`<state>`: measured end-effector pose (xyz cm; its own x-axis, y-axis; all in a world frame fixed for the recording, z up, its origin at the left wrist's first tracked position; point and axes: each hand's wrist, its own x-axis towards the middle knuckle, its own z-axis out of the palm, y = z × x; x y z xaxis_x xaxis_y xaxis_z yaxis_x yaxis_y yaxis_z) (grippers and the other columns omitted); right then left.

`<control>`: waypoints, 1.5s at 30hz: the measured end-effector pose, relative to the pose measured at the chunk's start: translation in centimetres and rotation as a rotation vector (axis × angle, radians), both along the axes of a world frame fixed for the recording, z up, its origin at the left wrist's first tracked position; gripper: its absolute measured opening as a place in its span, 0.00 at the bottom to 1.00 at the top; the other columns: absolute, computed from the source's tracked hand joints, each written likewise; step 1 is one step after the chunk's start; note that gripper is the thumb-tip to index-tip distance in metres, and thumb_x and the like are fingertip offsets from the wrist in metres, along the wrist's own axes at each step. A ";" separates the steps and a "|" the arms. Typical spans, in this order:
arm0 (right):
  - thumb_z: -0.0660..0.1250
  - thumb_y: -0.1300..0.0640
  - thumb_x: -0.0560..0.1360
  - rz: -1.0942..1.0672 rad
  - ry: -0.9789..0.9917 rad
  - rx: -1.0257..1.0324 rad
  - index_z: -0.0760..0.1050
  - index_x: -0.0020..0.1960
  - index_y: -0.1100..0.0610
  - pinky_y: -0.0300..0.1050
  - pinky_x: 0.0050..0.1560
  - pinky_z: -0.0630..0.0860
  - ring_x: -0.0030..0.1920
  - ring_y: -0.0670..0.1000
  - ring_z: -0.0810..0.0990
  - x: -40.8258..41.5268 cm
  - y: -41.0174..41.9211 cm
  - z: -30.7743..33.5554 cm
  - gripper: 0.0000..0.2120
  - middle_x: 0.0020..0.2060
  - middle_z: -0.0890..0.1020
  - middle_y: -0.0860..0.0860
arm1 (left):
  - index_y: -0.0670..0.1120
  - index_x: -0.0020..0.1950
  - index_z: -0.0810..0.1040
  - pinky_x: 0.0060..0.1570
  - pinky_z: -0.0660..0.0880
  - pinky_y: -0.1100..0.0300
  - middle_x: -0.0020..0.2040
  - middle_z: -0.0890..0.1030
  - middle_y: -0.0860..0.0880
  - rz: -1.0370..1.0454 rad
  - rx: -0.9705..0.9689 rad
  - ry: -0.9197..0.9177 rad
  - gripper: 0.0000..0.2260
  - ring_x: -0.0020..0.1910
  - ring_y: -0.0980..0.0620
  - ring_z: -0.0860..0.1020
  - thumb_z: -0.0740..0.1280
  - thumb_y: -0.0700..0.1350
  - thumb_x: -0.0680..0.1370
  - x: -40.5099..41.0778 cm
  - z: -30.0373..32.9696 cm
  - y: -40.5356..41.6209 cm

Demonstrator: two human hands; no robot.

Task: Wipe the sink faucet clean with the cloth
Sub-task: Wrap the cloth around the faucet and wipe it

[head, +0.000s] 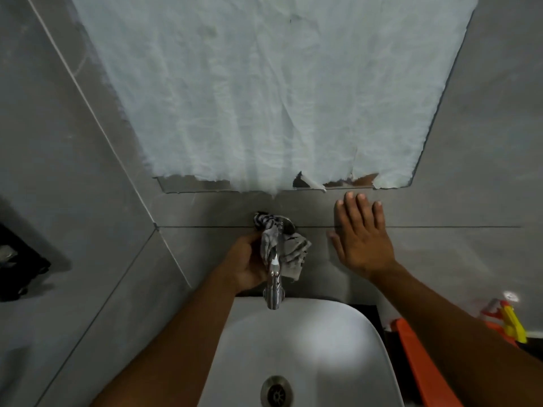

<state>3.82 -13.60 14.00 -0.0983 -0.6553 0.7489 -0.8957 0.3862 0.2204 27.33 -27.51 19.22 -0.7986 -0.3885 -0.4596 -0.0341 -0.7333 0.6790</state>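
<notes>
Faucet (274, 277) on wall above sink (296, 348); cloth (289, 254) draped over it. Left hand (249, 262) left of faucet, right hand (361, 239) flat on wall, right.

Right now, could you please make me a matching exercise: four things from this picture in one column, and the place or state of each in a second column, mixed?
Things:
1. cloth
2. right hand
3. drain
4. faucet

Places or states:
A. flat against the tiled wall
B. at the bottom of the white sink
C. bunched in the left hand, draped over the faucet
D. sticks out from the wall above the sink

Pairs: 1-C, 2-A, 3-B, 4-D
</notes>
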 end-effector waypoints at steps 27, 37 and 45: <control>0.61 0.44 0.76 -0.029 0.049 -0.080 0.55 0.77 0.60 0.59 0.77 0.39 0.79 0.54 0.34 -0.5 -1.0 -0.2 0.36 0.75 0.57 0.58 | 0.42 0.67 0.79 0.71 0.66 0.37 0.66 0.80 0.38 0.297 0.106 0.274 0.30 0.66 0.37 0.78 0.53 0.60 0.78 4.0 -6.9 7.8; 0.62 0.44 0.76 -0.020 0.042 -0.079 0.55 0.77 0.60 0.59 0.77 0.38 0.79 0.54 0.33 -0.6 -1.0 -0.3 0.37 0.75 0.56 0.58 | 0.46 0.47 0.82 0.46 0.78 0.55 0.41 0.85 0.46 0.562 -0.216 0.097 0.16 0.40 0.46 0.82 0.68 0.58 0.73 2.9 -5.5 12.0; 0.66 0.45 0.75 0.029 0.060 -0.093 0.56 0.77 0.60 0.61 0.77 0.42 0.80 0.55 0.35 -0.8 -0.9 -0.4 0.37 0.81 0.39 0.53 | 0.35 0.76 0.65 0.72 0.66 0.44 0.75 0.64 0.35 0.431 -1.947 -0.617 0.30 0.73 0.37 0.66 0.63 0.51 0.79 3.8 -6.0 12.6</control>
